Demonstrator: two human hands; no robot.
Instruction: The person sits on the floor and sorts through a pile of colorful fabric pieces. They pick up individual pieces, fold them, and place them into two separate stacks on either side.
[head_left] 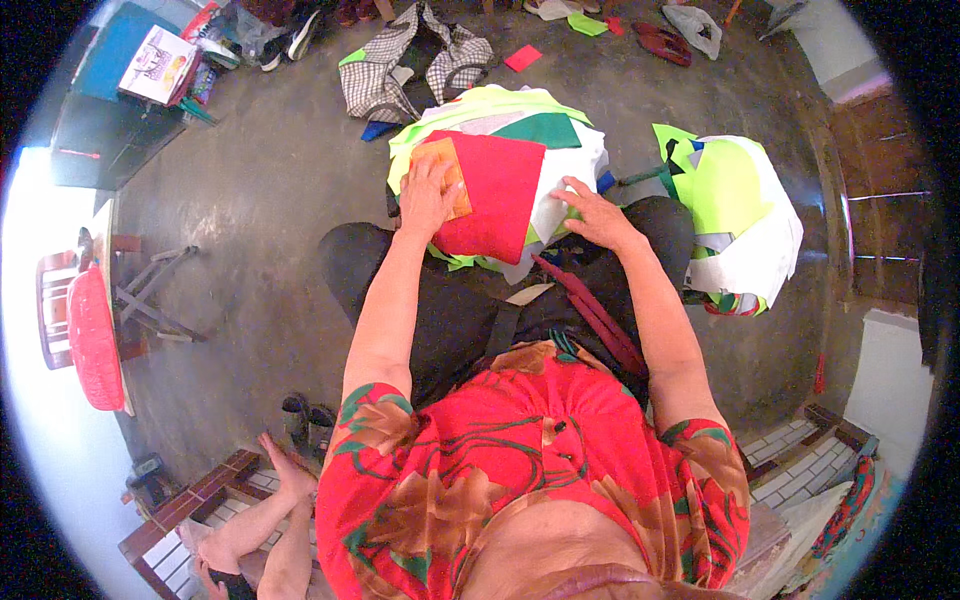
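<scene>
A heap of fabric pieces in front of my knees has a red cloth piece on top. Under the flat, outstretched fingers of my left hand is a small orange cloth piece, which lies over the red cloth's left side. My right hand rests with its fingers apart on a white cloth at the heap's right; neither hand grasps anything. Beyond the red piece lie a dark green cloth and neon yellow cloth. A dark red strip hangs across my lap.
Another bundle of neon yellow and white cloth stands to my right. A checked cloth lies on the floor ahead, with a red scrap beside it. At the left are a folding stand and a red basin. Another person's legs show behind left.
</scene>
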